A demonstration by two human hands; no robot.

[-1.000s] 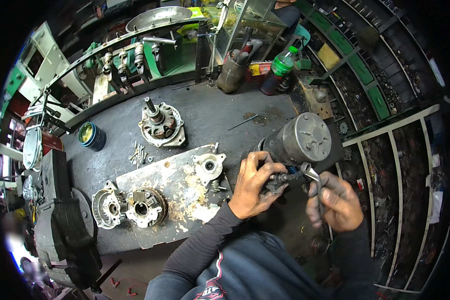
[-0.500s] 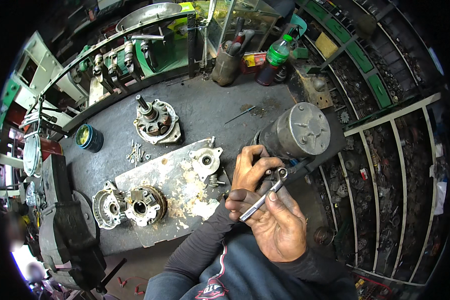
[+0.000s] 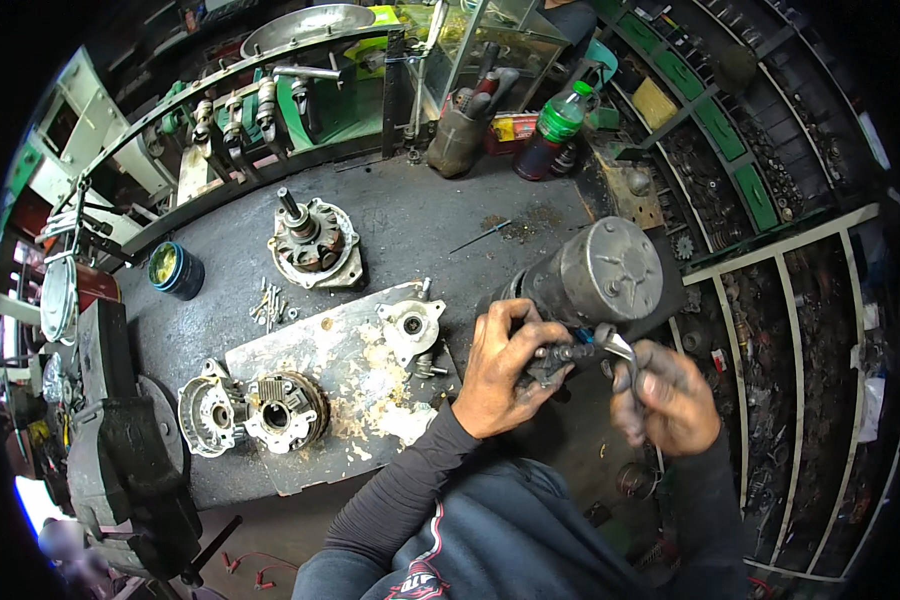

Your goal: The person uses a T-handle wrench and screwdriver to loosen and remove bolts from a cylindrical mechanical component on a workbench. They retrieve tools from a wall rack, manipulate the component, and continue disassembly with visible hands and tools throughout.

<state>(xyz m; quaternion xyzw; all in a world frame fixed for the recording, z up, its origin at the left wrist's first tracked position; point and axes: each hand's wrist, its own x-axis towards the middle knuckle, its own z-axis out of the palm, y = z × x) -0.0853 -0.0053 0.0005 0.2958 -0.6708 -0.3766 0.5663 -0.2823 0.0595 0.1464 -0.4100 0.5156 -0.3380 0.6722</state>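
My left hand (image 3: 500,370) is closed around a small dark metal part with threaded studs (image 3: 562,353), in front of the bench edge. To its right, my right hand (image 3: 676,400) pinches a silver wrench (image 3: 618,345). The wrench's head is close to the studs; whether it touches them I cannot tell. Just beyond both hands lies a large grey cylindrical motor housing (image 3: 615,268), its round end cap facing me. My fingers hide part of the small dark part and the wrench's shank.
On the bench (image 3: 410,235) stand a rotor with an upright shaft (image 3: 310,240), a blue tub (image 3: 177,270) and a bottle with a green cap (image 3: 555,130). Metal housings (image 3: 288,412) sit on a worn board (image 3: 355,400). A vise (image 3: 120,420) is at left, parts shelves (image 3: 800,370) at right.
My right hand has swung right and turned over, from the wrench lying across its fingers to a pinch grip. The small part in my left hand now shows more.
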